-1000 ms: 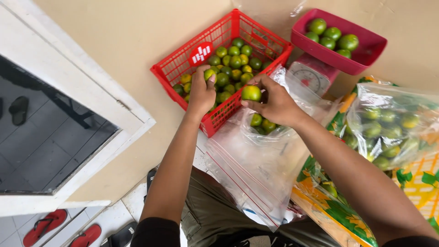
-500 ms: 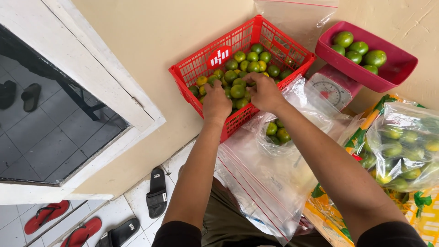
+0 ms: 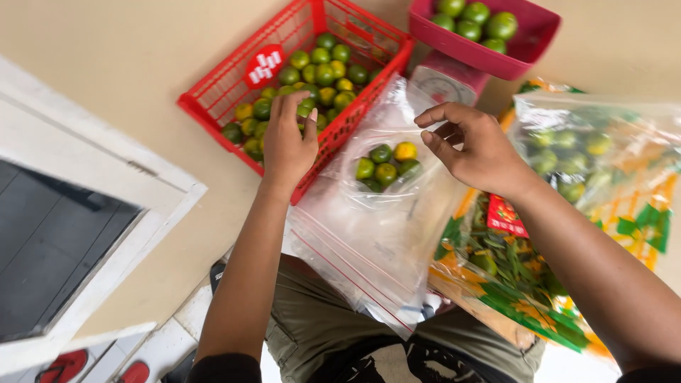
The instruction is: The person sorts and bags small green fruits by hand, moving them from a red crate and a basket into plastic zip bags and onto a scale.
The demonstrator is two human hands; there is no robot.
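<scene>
The left hand (image 3: pixel 287 142) is lying palm down in the near part of a red plastic mesh basket (image 3: pixel 213 106), its fingers spread loosely over the small green and yellow-green citrus fruits (image 3: pixel 323 71) that are filling the basket. Whether any fruit is being gripped under the palm cannot be told, since the hand is covering what lies beneath it.

The right hand (image 3: pixel 479 149) is hovering to the right of the basket, just above the mouth of a clear plastic bag (image 3: pixel 376 234). Its fingers are curled inward with thumb and forefinger close together, yet nothing is showing between them. The two hands are staying well apart, with the open bag between them.

The clear bag is lying in front of the person's lap, resting on a stack of similar flat transparent bags with thin red lines. Inside it a few small fruits (image 3: pixel 386 167) are sitting together, mostly green and one yellow.

At the far right a pink plastic tray (image 3: pixel 525 53) is holding several larger green fruits, and it is sitting on a kitchen scale with a round dial (image 3: pixel 443 85). To the right of the hovering hand another clear bag filled with green fruits (image 3: pixel 582 152) is resting on a printed orange and green sack (image 3: pixel 539 312). On the left a white window frame (image 3: pixel 99 184) is edging the view.
</scene>
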